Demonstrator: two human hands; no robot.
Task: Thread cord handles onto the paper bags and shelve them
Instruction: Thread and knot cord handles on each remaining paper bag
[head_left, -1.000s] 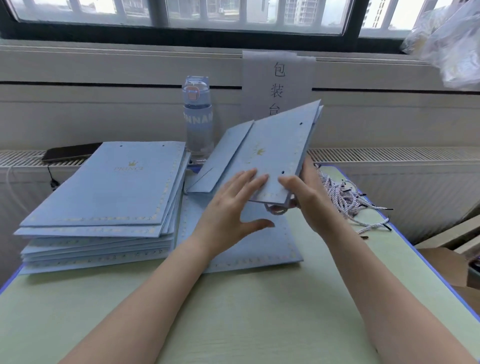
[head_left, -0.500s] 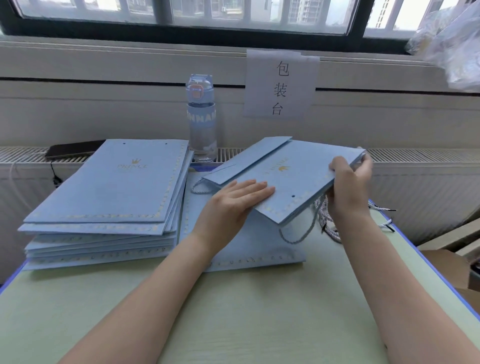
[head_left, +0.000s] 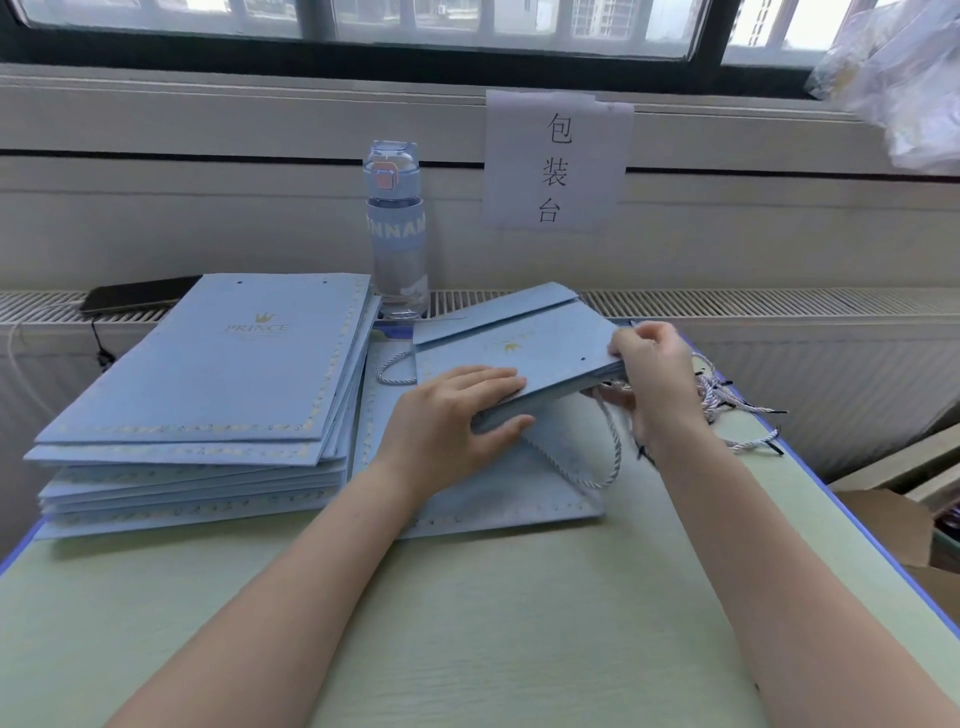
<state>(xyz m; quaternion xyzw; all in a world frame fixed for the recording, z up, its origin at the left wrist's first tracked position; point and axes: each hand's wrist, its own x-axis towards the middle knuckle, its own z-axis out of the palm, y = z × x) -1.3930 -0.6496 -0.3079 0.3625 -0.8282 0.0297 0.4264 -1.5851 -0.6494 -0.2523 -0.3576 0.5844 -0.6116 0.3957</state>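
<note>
The person holds a folded bag (head_left: 524, 353) low over a flat bag (head_left: 493, 499) that lies on the table (head_left: 467, 634), right of the stack (head_left: 208, 395). The left hand (head_left: 457, 415) pinches the folded bag's near corner, fingers (head_left: 493, 379) flat on top and thumb against the edge, while the right hand (head_left: 654, 374) has its fingers curled over the right end, gripping it. A cord (head_left: 610, 457) loops down beneath it, and loose cords (head_left: 727, 400) lie just beyond the right hand.
</note>
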